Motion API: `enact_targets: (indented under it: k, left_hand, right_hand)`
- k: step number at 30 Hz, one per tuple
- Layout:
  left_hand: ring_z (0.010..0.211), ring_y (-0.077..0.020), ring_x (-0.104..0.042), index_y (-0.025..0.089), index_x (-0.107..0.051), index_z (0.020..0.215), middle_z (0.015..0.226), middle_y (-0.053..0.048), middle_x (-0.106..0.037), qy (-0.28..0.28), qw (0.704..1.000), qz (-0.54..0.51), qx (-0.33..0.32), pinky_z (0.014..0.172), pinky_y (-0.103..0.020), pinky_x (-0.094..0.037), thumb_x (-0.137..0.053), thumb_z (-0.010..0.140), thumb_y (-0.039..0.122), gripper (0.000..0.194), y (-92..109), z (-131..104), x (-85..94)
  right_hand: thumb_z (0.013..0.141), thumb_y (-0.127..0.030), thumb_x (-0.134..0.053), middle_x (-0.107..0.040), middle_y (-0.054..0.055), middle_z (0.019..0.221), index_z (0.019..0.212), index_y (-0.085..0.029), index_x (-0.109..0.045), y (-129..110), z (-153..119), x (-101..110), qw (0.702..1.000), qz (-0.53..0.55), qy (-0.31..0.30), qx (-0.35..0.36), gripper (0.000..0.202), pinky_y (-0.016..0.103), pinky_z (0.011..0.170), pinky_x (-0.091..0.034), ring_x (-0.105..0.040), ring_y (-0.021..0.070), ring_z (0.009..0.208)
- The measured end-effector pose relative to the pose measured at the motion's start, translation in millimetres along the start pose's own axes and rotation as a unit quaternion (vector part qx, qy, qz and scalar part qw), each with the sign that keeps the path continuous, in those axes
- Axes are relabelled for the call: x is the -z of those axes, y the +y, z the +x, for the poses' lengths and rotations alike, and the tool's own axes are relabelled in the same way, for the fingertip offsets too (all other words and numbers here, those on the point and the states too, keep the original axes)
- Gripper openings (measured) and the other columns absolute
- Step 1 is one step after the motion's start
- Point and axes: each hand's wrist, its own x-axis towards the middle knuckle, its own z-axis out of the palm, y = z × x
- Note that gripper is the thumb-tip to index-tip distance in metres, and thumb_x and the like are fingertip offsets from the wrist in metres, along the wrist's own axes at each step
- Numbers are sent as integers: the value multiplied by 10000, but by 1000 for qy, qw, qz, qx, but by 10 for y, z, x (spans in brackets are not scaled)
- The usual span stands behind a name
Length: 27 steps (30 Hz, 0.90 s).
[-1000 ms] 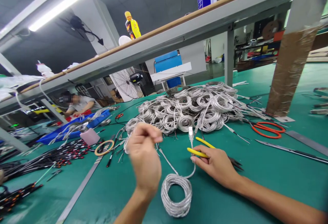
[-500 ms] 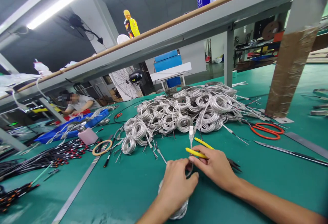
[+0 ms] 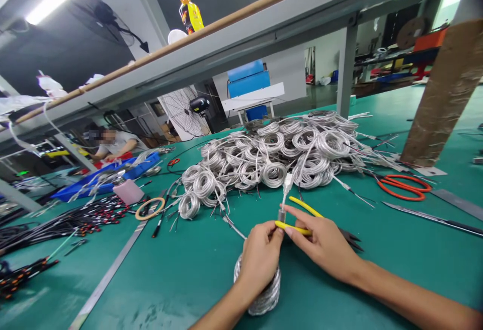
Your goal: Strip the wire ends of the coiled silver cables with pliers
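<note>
My left hand (image 3: 260,252) is closed, thumb and finger pinching a USB cable just below a small grey cylinder (image 3: 282,216) on it. Above the cylinder stands the cable's white USB plug (image 3: 288,183), tilted slightly right. The same hand partly covers a coil of clear-jacketed silver cable (image 3: 266,300). In my right hand (image 3: 324,239) lie yellow-handled pliers (image 3: 305,206), their dark jaws pointing right, away from the cable. My right index fingertip touches the cylinder or the cable beside it; which one I cannot tell.
A heap of coiled silver cables (image 3: 271,154) lies behind my hands. Orange-handled scissors (image 3: 405,187), a craft knife (image 3: 433,218) and a post (image 3: 445,98) are at right. Leftward are a steel ruler (image 3: 109,277), tape ring (image 3: 150,209), pink bottle (image 3: 128,190) and black cables (image 3: 68,227). A person (image 3: 116,144) sits beyond.
The grey cylinder now shows above my left fingers, and my right index finger has stretched out to it. The plug leans further right. The head view has shifted a little.
</note>
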Motion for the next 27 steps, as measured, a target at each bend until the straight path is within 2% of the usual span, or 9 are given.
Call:
enact_targets:
  k: [6, 12, 15, 18, 23, 27]
  left_hand:
    - [494, -97, -316, 136, -628, 670, 503, 35, -420, -34, 999, -40, 7, 471, -206, -224, -462, 771, 390, 320, 15, -16, 19]
    - [477, -97, -335, 128, -650, 664, 473, 31, -423, -45, 999, -29, 7, 455, -215, -214, -456, 767, 427, 372, 75, -54, 8]
    - [462, -97, -364, 132, -628, 617, 483, 20, -462, -32, 999, -26, 28, 450, -214, -233, -459, 755, 390, 338, 68, -12, 1]
    - [459, -101, -398, 141, -607, 583, 494, 10, -494, -17, 999, -24, 44, 448, -212, -247, -459, 727, 308, 266, 37, 37, 0]
    - [459, -105, -418, 137, -595, 568, 501, 0, -511, -28, 997, -48, 52, 445, -213, -265, -470, 705, 310, 254, 28, 56, 10]
    - [469, -104, -409, 136, -603, 576, 511, 1, -511, -35, 998, -42, 34, 452, -218, -256, -475, 735, 377, 315, 51, 24, 3]
  right_hand:
    - [843, -421, -432, -478, -33, 526, 1140, -160, -530, 28, 17, 16, 998, 60, -3, -27, 407, 216, 439, -302, -425, 118, 468]
    - [857, -436, -387, -623, 15, 702, 859, -186, -659, 76, 120, 63, 997, 48, 45, -50, 370, 245, 593, -404, -540, 157, 633]
    - [854, -428, -389, -603, 9, 662, 1020, -195, -626, 60, 94, 66, 996, 69, 32, -56, 371, 234, 522, -380, -522, 151, 581]
    - [841, -392, -418, -518, -24, 544, 1205, -178, -502, 18, 32, 47, 998, 48, -2, -40, 430, 222, 435, -300, -448, 131, 473]
    - [838, -388, -434, -443, -50, 495, 1169, -170, -502, -19, -3, 8, 998, 48, -3, -39, 401, 217, 421, -260, -394, 113, 441]
    - [833, -401, -436, -554, -20, 581, 1084, -194, -574, -8, 52, 12, 997, 43, 23, -58, 353, 225, 474, -334, -468, 130, 488]
